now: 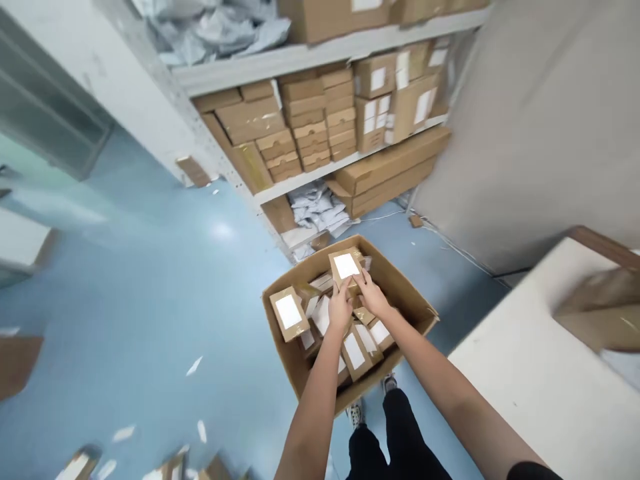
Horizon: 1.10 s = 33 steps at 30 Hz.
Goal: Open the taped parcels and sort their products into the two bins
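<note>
A large open carton (283,363) stands in front of my feet, filled with small labelled boxes. At its far side is a small cardboard box (346,265) with a white label facing up. My left hand (341,307) is closed on its near edge. Beside it, my right hand (373,297) grips the same box near its right corner. The undersides of my fingers are hidden. Another labelled box (289,313) rests high against the carton's left wall. More labelled boxes (356,353) lie below my wrists.
Shelving (330,50) with stacked brown boxes (310,127) and grey plastic bags (317,207) rises beyond the carton. A white table (545,347) stands at right, with a blurred carton (600,313) on it. Paper scraps (195,365) lie on the blue floor (200,280).
</note>
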Available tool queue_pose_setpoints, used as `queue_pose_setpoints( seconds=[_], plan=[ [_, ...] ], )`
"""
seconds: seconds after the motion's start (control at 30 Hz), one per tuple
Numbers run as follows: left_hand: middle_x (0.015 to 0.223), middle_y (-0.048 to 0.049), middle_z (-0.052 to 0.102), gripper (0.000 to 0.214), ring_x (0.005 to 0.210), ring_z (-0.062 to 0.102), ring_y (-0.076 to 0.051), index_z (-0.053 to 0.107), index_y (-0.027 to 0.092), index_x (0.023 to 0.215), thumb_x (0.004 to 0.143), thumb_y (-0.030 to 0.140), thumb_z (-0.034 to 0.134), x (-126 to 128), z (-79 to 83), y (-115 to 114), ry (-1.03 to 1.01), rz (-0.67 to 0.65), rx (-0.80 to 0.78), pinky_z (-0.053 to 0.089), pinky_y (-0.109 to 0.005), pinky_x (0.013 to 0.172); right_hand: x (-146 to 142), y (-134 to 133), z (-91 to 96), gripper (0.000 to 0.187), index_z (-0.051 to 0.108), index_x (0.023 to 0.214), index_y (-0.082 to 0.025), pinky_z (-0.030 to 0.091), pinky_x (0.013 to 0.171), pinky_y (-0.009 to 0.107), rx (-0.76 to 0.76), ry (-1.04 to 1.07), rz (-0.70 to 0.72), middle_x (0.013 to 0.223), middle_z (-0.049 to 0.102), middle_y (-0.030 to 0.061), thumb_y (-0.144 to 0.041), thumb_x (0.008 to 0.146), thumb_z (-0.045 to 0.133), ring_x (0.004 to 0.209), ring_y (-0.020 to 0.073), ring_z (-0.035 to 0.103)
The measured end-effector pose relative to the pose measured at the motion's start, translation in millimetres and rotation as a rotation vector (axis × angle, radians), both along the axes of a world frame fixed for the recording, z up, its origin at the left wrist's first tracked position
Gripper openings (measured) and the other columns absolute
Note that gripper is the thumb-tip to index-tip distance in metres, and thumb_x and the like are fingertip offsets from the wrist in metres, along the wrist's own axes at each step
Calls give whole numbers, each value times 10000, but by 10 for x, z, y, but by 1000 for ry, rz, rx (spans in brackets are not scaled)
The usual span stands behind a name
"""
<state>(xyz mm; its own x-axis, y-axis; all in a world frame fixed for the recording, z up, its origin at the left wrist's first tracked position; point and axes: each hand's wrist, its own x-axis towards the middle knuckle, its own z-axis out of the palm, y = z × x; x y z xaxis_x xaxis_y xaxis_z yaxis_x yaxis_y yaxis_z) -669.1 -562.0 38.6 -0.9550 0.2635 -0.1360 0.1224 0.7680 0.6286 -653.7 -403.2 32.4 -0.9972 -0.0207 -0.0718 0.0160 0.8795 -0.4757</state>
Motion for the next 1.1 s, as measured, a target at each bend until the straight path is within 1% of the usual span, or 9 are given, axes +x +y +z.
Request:
queue_pose_setpoints(
  seconds=[0.2, 0.37, 0.5, 0.63, 0.7, 0.8, 0.93, 1.03, 1.1],
  plan=[
    [1747, -70, 335, 820, 1414, 590, -327, 403, 414, 1642, 925, 126, 678, 647, 715, 956, 192, -335, 64, 543, -447, 1118, 1152, 809, 744, 892, 334, 1667, -329, 523, 1092, 445, 72, 114, -350, 1774, 173, 176, -75, 882, 672, 1320, 315, 639],
    [1735, -77, 364, 812, 1408, 597, -347, 412, 426, 1639, 929, 154, 698, 1549, 928, 2039, 233, -648, 96, 507, -487, 1165, 2468, 1616, 958, 861, 363, 1650, -323, 541, 1058, 397, 118, 169, -686, 1736, 323, 131, -91, 880, 670, 1287, 302, 654],
    [1753, -71, 326, 817, 1405, 600, -348, 415, 418, 1641, 928, 112, 673, 2543, 792, 2945, 195, -863, 149, 521, -491, 1158, 3721, 2249, 809, 837, 379, 1642, -309, 538, 1060, 401, 127, 203, -904, 1719, 367, 119, -101, 880, 656, 1276, 301, 654],
    [1767, -51, 291, 780, 1488, 519, -329, 452, 378, 1627, 928, 81, 631, 3655, 405, 3719, 103, -1061, 232, 530, -456, 1165, 4987, 2734, 366, 809, 377, 1654, -287, 572, 1027, 436, 132, 207, -1089, 1766, 244, 142, -84, 900, 591, 1273, 308, 658],
    [1767, -50, 292, 768, 1499, 507, -312, 461, 362, 1623, 925, 89, 627, 4177, 139, 3972, 25, -1139, 228, 507, -446, 1194, 5543, 2872, 62, 824, 347, 1673, -277, 573, 1038, 464, 126, 168, -1159, 1769, 230, 157, -79, 906, 574, 1292, 318, 649],
    [1745, -90, 338, 821, 1526, 470, -311, 465, 306, 1623, 862, 103, 698, 4809, -261, 4133, -125, -1269, 101, 459, -455, 1232, 6219, 2962, -374, 855, 344, 1681, -285, 562, 1053, 465, 47, -28, -1229, 1770, 235, 159, -66, 890, 581, 1284, 326, 659],
    [1710, -125, 398, 769, 1563, 410, -319, 537, 252, 1565, 830, 141, 734, 5214, -518, 4182, -128, -1369, -127, 421, -471, 1251, 6761, 3044, -630, 925, 342, 1691, -285, 513, 1103, 441, -101, -253, -1137, 1785, 170, 162, -26, 841, 601, 1358, 331, 619],
    [1755, -141, 301, 690, 1600, 340, -317, 534, 228, 1559, 888, 219, 698, 5190, -398, 4414, 80, -1324, -218, 355, -459, 1286, 6929, 3193, -529, 936, 364, 1685, -256, 385, 1220, 493, -102, -222, -1012, 1792, 144, 153, -24, 818, 627, 1579, 368, 348],
    [1782, -156, 217, 873, 1631, 256, -341, 429, 222, 1626, 829, 278, 779, 5085, -244, 4690, 154, -1404, -329, 334, -466, 1292, 7019, 3324, -402, 949, 346, 1693, -256, 313, 1258, 531, -73, -156, -1005, 1799, 119, 137, -49, 816, 646, 1635, 378, 194]
  ],
)
